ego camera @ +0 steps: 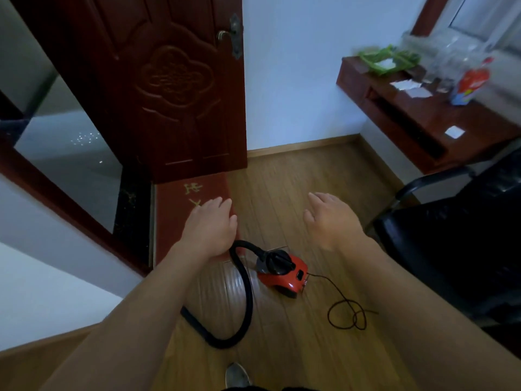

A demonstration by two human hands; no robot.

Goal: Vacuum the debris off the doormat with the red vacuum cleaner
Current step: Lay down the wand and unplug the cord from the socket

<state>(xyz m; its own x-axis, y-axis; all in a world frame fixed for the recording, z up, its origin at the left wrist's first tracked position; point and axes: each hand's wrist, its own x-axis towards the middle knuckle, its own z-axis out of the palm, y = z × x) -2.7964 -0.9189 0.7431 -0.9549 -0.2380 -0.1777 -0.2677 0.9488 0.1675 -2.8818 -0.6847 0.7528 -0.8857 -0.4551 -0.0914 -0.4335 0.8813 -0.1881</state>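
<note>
While left hand [210,227] and right hand [329,218] hover released, one black hose [248,300] loops from one red vacuum cleaner [287,276] beside one dark-red doormat [172,221].

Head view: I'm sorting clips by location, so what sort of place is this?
Probably a room in a home, at its doorway: a carved wooden door stands open, a red doormat lies at the threshold on wood-plank floor, and a cluttered wooden desk with a black chair.
</note>
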